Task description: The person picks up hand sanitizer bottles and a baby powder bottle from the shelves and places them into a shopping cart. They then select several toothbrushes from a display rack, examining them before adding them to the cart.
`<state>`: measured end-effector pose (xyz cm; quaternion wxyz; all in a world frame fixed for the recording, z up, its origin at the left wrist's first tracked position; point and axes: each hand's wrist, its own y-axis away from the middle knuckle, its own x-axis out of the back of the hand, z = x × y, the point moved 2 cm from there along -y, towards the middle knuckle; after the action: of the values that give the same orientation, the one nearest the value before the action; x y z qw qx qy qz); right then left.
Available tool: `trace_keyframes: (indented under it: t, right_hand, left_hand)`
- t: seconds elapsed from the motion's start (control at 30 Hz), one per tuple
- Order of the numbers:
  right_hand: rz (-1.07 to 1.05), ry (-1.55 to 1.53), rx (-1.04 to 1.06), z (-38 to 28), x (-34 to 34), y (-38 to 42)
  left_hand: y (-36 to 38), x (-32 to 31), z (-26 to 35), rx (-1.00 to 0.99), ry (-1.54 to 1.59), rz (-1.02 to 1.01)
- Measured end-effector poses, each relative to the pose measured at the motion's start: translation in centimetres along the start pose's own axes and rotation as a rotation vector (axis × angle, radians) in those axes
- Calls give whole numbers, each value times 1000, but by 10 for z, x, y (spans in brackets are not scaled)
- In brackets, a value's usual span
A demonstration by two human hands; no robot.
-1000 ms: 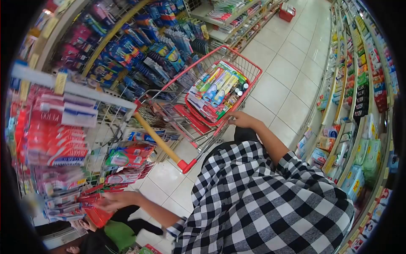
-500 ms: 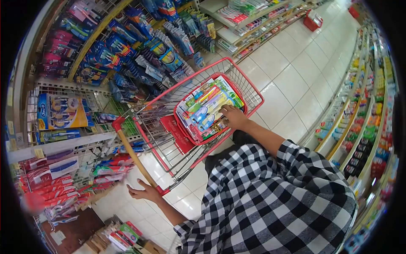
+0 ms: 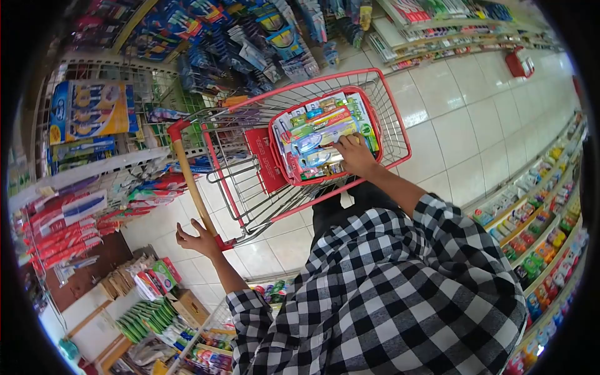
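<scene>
Head view — right hand (image 3: pixel 355 155) down in red basket (image 3: pixel 374 128), fingers curled onto toothbrush packs (image 3: pixel 315 139), firm hold unclear; packs' long axis runs leftward from grip. Left hand (image 3: pixel 199 239) open, palm up, beside cart handle (image 3: pixel 191 187) — holding nothing.

Shopping cart (image 3: pixel 300 144): positioned ahead of the person on the tiled floor (image 3: pixel 475 125). Basket (image 3: pixel 369 119): set inside the cart; toothbrush packs (image 3: pixel 319 134) laid in it. Right hand (image 3: pixel 356 156): placed on the packs at the basket's near edge. Left hand (image 3: pixel 197 237): held at the near end of the cart handle (image 3: pixel 190 184). Shelves (image 3: pixel 94 156): found left of the cart; further shelves (image 3: pixel 537 231) found right.
</scene>
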<state>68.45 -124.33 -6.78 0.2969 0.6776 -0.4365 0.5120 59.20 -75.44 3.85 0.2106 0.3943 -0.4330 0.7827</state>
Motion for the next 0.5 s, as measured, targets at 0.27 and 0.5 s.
trace_keyframes:
  t: [0.27, 0.5]
  right_hand:
    - [118, -484, -142, -59, 77, 20]
    - [374, -830, -367, -127, 114, 24]
  left_hand:
    - [-14, 9, -21, 15, 96, 56]
    - [5, 33, -14, 90, 402, 154]
